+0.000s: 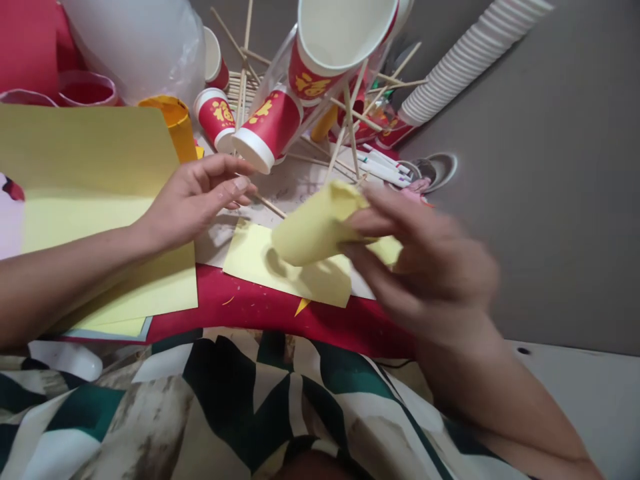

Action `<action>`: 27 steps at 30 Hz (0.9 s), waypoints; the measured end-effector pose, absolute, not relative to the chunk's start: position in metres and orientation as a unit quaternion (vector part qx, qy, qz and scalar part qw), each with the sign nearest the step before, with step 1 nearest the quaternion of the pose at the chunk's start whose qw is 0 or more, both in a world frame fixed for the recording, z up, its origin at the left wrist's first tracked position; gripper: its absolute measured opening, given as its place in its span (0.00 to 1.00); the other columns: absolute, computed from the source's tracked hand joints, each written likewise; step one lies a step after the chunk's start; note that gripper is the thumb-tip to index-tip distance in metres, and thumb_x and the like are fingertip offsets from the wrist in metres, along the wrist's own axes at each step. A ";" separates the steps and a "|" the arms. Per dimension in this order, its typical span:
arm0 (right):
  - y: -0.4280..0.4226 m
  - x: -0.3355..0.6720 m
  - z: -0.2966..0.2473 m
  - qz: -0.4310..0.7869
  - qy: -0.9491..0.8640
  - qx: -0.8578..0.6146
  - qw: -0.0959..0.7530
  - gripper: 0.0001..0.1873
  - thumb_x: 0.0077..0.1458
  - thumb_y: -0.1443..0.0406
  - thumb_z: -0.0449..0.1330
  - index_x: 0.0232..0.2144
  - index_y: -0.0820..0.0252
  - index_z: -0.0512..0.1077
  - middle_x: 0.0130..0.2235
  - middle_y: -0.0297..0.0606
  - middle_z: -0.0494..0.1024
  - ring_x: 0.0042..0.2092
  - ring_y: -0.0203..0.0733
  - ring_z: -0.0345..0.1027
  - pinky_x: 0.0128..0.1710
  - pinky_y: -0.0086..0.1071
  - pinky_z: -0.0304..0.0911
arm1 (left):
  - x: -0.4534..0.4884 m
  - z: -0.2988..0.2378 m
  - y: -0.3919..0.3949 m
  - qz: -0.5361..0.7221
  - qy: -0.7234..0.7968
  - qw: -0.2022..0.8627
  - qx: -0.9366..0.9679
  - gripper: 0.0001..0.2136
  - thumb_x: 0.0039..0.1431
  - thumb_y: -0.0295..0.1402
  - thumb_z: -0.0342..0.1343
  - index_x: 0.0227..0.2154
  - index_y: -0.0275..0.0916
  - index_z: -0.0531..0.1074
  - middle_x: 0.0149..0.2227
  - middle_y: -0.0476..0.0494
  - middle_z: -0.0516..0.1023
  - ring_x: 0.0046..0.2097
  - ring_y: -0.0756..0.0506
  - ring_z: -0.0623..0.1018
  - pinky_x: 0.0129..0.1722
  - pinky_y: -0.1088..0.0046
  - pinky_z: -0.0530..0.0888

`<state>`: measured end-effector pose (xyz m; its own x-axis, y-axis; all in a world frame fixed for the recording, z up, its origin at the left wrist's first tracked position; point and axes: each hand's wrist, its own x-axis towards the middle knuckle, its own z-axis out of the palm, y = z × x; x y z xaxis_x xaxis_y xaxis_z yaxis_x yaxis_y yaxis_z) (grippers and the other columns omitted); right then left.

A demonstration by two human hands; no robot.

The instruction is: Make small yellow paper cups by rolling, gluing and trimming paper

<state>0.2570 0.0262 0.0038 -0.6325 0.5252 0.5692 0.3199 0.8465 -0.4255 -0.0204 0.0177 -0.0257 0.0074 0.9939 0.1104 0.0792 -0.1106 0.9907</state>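
Observation:
My right hand [425, 267] is closed round a rolled tube of pale yellow paper [315, 230], held above the table's near edge; the hand is blurred by motion. A flat yellow paper piece [250, 257] lies under the tube. My left hand [200, 197] hovers over the table with its fingers loosely curled, the fingertips near a thin wooden stick [273, 207] and just below a red and white paper cup [265, 133]. I cannot make out anything in the left hand.
A large yellow sheet [85, 167] lies at the left on the red table cover [250, 310]. Behind stand a frame of cups and wooden sticks [345, 113], a yellow paper cylinder [175, 123], a plastic bag [135, 40], white markers [385, 170], and a long stack of white cups [465, 60].

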 end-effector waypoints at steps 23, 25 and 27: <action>0.047 0.199 -0.048 0.027 -0.962 -0.053 0.268 0.34 0.64 0.73 0.55 0.70 0.55 0.53 0.32 0.33 0.74 0.36 0.43 0.68 0.40 0.38 0.64 | -0.045 -0.043 0.037 0.367 0.375 0.611 0.593 0.41 0.44 0.37 0.72 0.63 0.47 0.64 0.59 0.40 0.75 0.69 0.33 0.67 0.63 0.58 0.71; 0.048 0.199 -0.048 0.033 -0.956 -0.057 0.284 0.34 0.64 0.73 0.55 0.70 0.57 0.53 0.33 0.34 0.75 0.36 0.43 0.69 0.43 0.39 0.65 | -0.051 -0.044 0.041 0.339 0.359 0.627 0.603 0.45 0.41 0.38 0.73 0.65 0.50 0.62 0.62 0.40 0.73 0.69 0.34 0.66 0.63 0.57 0.71; 0.048 0.198 -0.047 0.035 -0.954 -0.057 0.294 0.35 0.63 0.72 0.55 0.70 0.58 0.53 0.34 0.35 0.76 0.37 0.42 0.70 0.46 0.40 0.66 | -0.053 -0.046 0.041 0.308 0.342 0.628 0.628 0.47 0.41 0.37 0.72 0.67 0.54 0.59 0.65 0.41 0.70 0.70 0.35 0.65 0.63 0.56 0.71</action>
